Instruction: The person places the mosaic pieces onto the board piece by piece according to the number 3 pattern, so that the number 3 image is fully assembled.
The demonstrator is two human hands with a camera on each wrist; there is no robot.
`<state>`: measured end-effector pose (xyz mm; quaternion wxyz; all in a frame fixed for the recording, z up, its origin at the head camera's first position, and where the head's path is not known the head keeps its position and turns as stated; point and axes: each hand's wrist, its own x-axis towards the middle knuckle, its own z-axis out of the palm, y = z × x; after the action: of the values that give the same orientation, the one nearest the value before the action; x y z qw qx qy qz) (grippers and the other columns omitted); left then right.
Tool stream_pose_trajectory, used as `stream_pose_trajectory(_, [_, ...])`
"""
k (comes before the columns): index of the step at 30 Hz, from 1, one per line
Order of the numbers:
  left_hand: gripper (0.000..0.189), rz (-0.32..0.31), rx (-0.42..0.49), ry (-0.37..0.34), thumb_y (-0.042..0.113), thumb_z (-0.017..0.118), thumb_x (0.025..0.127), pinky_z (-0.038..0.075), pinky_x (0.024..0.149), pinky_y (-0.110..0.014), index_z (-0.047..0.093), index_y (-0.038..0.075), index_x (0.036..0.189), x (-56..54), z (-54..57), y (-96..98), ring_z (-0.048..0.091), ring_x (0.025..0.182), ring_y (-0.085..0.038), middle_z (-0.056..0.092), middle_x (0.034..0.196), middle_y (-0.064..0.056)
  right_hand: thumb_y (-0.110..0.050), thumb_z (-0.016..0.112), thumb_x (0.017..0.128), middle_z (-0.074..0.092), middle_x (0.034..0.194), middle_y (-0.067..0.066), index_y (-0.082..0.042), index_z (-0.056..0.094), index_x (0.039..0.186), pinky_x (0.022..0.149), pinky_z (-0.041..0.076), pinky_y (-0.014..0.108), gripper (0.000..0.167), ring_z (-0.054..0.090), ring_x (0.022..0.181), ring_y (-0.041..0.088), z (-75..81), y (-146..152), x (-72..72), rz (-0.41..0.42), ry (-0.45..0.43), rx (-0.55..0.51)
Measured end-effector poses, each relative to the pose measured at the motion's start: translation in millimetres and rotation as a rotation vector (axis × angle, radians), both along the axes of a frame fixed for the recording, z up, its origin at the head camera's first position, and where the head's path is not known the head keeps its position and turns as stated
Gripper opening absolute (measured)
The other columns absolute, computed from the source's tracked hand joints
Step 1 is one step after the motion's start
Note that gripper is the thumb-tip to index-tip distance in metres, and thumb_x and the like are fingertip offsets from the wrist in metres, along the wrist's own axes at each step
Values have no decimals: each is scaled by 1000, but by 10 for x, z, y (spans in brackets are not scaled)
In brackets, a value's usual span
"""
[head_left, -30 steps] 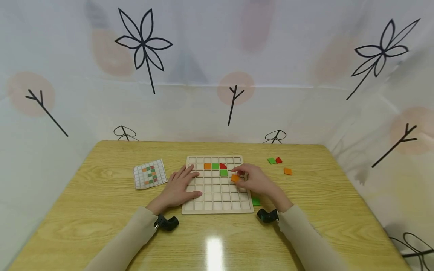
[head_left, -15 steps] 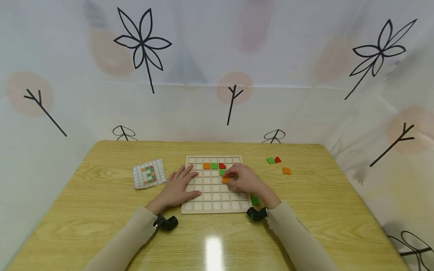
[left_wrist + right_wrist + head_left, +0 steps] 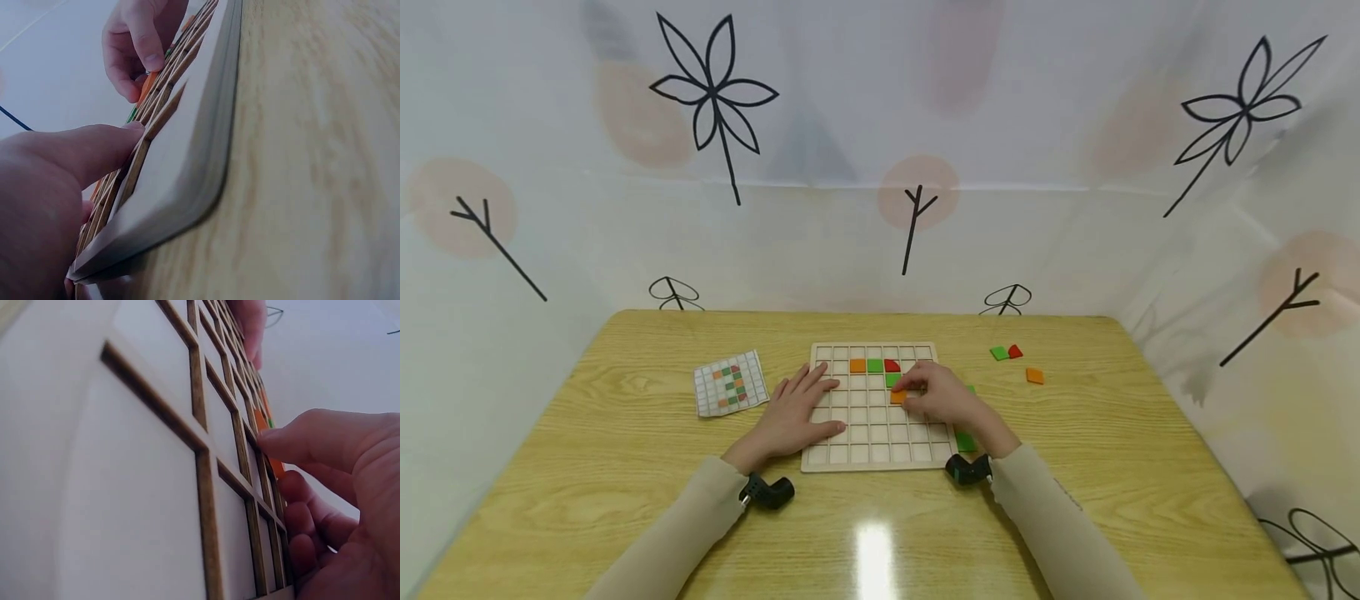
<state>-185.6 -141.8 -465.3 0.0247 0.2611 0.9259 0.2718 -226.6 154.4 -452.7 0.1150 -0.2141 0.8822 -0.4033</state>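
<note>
A pale wooden grid board (image 3: 880, 455) lies mid-table. My left hand (image 3: 788, 422) rests on its left side, fingers spread and straight. My right hand (image 3: 946, 397) pinches an orange square tile (image 3: 898, 398) between thumb and fingers at a grid cell, just below a green tile (image 3: 892, 380). The right wrist view has the thumb against the orange tile (image 3: 277, 467); whether it lies fully flat in its cell I cannot tell. In the row above sit an orange tile (image 3: 857, 366), a green tile (image 3: 875, 366) and a red quarter-round tile (image 3: 892, 366).
A printed pattern card (image 3: 727, 398) lies left of the board. To the right are a loose green tile (image 3: 999, 353), a red tile (image 3: 1015, 352) and an orange tile (image 3: 1035, 376). More green pieces (image 3: 966, 442) show beside the board's right edge, partly behind the right arm.
My right hand has moved left with the orange tile, from above the board's right part to the cell below the green tile, and has since stayed there. The left hand has kept its place.
</note>
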Motion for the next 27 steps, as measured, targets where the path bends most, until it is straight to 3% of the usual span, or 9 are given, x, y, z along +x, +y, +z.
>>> stream_pose_trajectory(8, [71,-1,3,4,47,63,94,7,114,-66,44,9,151,-18,-21,0,9,150,-39,18,164,-14,-3,74,88,59,103,1,-16,77,105,75,43,34,21,48,88,22,6,25,-32,13,-56,-29])
stream_pose_trajectory(27, [71,8,-8,0,48,64,94,8,114,-66,44,11,151,-21,-26,2,9,151,-37,18,165,-12,-6,74,89,62,105,-1,-14,77,107,82,42,34,20,49,91,20,40,7,-53,41,-25,16])
